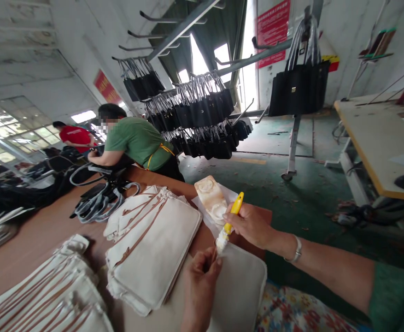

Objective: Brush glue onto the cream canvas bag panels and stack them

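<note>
My right hand (pixel 248 223) grips a paintbrush (pixel 235 205) by its yellow handle, bristles pointing down and coated in something white. The bristle end is right by the fingertips of my left hand (pixel 203 272). Those fingers pinch a thin brown strip at the edge of a pale fabric bag panel (pixel 241 281), which lies in front of me. Just beyond the brush sits a stained, cream-coloured container (pixel 208 196) with round recesses, on a white sheet. To the left is a stack of pale panels (pixel 163 249) with brown strips along their edges.
More pale panels (pixel 49 295) lie at the near left of the brown table (pixel 29 240). Black bags with grey straps (pixel 101 198) rest farther back. A person in green (pixel 136 143) bends over the table's far end. Racks hold finished black bags (pixel 202 110); another table (pixel 384 138) stands right.
</note>
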Demonstrator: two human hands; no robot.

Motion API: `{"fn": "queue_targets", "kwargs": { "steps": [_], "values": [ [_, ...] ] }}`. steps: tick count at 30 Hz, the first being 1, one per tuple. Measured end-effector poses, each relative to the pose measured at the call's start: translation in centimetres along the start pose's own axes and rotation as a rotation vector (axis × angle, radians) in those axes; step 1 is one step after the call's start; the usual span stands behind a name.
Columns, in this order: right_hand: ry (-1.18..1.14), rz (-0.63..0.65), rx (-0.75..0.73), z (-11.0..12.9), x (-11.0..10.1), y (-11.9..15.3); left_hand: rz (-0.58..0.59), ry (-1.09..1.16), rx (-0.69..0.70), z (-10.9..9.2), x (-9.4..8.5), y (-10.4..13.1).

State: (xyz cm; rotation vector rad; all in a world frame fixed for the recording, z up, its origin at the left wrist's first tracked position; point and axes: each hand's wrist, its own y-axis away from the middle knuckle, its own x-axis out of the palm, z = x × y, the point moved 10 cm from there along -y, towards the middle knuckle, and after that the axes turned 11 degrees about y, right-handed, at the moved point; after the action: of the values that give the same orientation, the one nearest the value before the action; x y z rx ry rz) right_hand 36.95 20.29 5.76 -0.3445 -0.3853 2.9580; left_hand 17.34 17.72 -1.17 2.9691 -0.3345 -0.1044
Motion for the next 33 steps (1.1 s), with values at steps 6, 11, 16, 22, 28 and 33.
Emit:
{"fn": "queue_targets", "kwargs": {
  "steps": [6,11,16,22,28,33],
  "values": [
    [0.090,-0.078,-0.049,2.1,-2.6,0.2,0.025,0.036,-0.004,0.5,0.2,0.6],
    [0.202,-0.036,-0.151,4.2,-2.1,1.6,0.012,-0.007,0.048,-0.3,0.5,1.1],
    [0.073,-0.147,-0.091,3.1,-4.2,1.3,-0.004,-0.145,0.216,-2.9,1.5,3.2],
    [-0.192,-0.078,-0.017,2.9,-5.4,0.9,-0.109,-0.349,0.730,-6.9,3.0,7.6],
    [-0.149,0.160,-0.010,4.8,-2.6,2.4,-0.101,-0.644,0.929,-8.9,4.9,9.4],
    [-0.109,0.313,-0.016,5.8,-3.0,3.6,-0.153,-0.730,0.977,-9.5,4.5,10.1]
  ]
}}
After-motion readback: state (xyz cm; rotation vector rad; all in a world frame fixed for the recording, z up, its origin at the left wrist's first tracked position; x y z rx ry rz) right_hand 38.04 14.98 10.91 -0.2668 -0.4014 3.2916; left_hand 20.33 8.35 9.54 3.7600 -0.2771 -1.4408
